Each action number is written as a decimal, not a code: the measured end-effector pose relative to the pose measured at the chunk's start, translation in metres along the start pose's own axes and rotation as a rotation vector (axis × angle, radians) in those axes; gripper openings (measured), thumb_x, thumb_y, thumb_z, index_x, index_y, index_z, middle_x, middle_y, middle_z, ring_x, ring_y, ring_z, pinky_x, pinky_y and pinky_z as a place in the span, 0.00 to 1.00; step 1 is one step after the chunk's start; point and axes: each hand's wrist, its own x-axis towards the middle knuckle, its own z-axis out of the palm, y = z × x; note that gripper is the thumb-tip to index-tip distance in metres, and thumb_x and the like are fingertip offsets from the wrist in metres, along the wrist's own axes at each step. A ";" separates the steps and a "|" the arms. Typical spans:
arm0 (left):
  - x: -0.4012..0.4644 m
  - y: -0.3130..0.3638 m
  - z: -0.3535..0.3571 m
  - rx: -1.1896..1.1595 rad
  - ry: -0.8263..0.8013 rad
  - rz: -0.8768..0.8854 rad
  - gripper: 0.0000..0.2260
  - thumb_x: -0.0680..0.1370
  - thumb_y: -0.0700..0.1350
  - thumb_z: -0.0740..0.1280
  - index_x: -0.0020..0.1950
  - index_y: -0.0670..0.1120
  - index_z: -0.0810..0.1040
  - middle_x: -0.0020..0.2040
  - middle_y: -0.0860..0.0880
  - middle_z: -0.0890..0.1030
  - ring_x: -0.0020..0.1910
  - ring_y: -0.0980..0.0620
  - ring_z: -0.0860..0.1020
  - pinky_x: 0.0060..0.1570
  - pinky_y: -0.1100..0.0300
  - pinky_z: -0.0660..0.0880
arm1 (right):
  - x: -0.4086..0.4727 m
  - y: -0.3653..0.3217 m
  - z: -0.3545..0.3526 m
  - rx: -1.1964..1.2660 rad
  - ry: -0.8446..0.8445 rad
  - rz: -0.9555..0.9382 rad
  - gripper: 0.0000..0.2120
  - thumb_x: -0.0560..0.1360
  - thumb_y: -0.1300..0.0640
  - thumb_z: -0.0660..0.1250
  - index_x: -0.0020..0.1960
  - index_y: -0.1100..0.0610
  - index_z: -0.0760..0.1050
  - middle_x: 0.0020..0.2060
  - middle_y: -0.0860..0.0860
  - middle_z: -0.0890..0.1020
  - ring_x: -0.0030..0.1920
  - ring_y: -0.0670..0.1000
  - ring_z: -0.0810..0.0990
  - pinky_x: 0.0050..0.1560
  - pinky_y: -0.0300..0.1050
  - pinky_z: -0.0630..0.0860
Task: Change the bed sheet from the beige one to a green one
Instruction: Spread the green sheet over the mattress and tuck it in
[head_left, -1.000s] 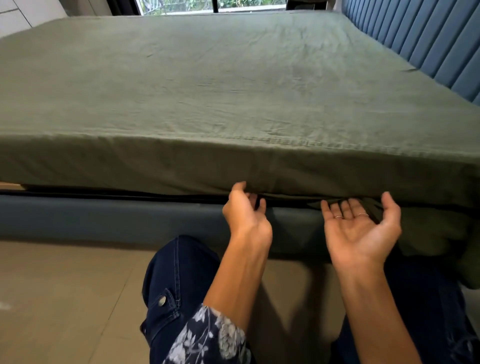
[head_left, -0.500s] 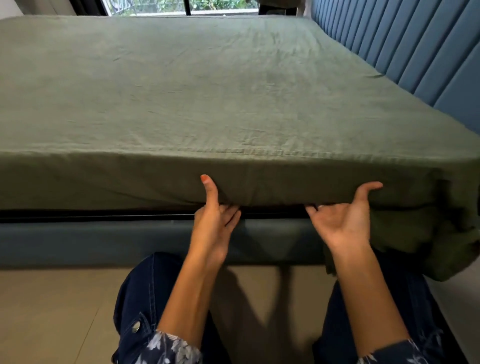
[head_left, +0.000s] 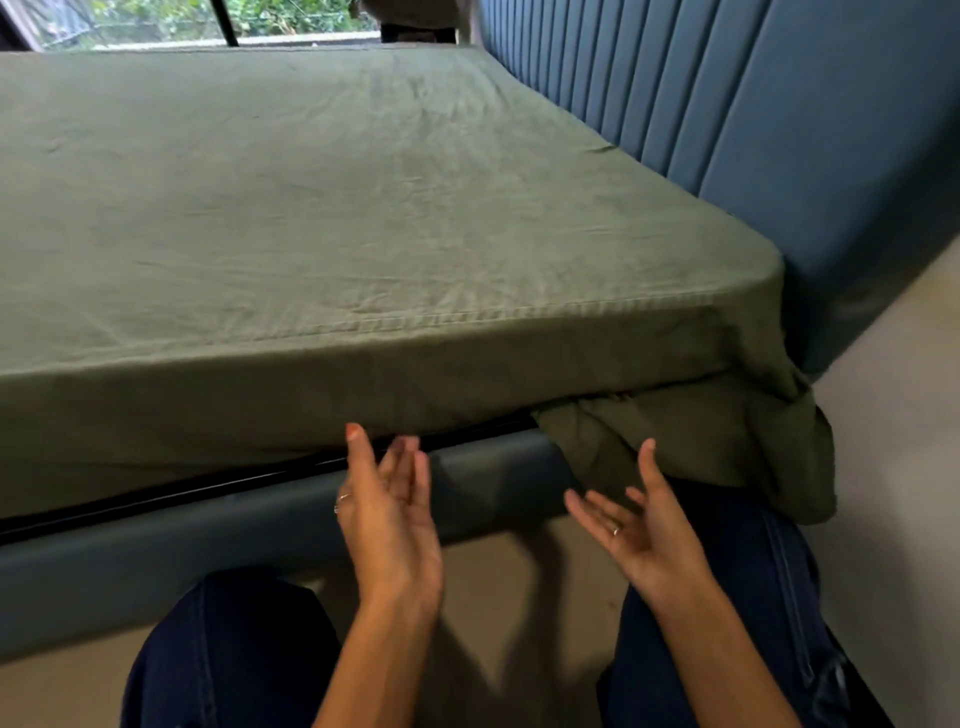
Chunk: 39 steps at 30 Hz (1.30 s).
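A green sheet (head_left: 322, 218) covers the whole mattress top and its near side. At the near right corner a loose bunch of green sheet (head_left: 691, 441) hangs down over the bed frame. My left hand (head_left: 389, 509) is held open, palm turned right, in front of the gap under the mattress, its thumb tip close to the sheet's lower edge. My right hand (head_left: 634, 525) is open, palm up, just below and left of the hanging bunch, holding nothing. No beige sheet is in view.
A blue padded bed frame rail (head_left: 208, 535) runs below the mattress. A blue ribbed headboard (head_left: 753, 104) stands on the right. Beige tiled floor (head_left: 893, 467) lies to the right and beneath my knees in dark jeans (head_left: 234, 649). A window (head_left: 171, 21) is behind the bed.
Both hands have come out from under the mattress edge and drawn back toward me, now open and free. The view has shifted right, showing the mattress corner and hanging sheet.
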 end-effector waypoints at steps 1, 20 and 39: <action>-0.005 -0.008 0.004 0.032 -0.014 -0.025 0.09 0.79 0.49 0.64 0.53 0.45 0.74 0.56 0.42 0.78 0.56 0.48 0.79 0.60 0.57 0.74 | 0.004 -0.006 0.003 0.099 -0.014 -0.037 0.27 0.74 0.48 0.68 0.69 0.57 0.65 0.58 0.66 0.72 0.55 0.64 0.77 0.40 0.58 0.81; -0.019 -0.099 0.083 0.047 -0.374 -0.586 0.06 0.76 0.36 0.63 0.43 0.46 0.76 0.43 0.49 0.78 0.48 0.55 0.75 0.53 0.62 0.68 | 0.001 -0.064 0.033 0.254 -0.191 -0.340 0.11 0.75 0.56 0.65 0.55 0.59 0.76 0.49 0.53 0.82 0.54 0.51 0.79 0.62 0.45 0.72; 0.011 -0.113 0.117 0.140 -0.402 -0.573 0.11 0.73 0.27 0.61 0.43 0.41 0.77 0.39 0.45 0.81 0.46 0.50 0.78 0.56 0.59 0.72 | 0.045 -0.145 0.041 0.026 -0.263 -0.157 0.31 0.78 0.35 0.51 0.56 0.60 0.76 0.47 0.62 0.84 0.42 0.63 0.84 0.39 0.62 0.79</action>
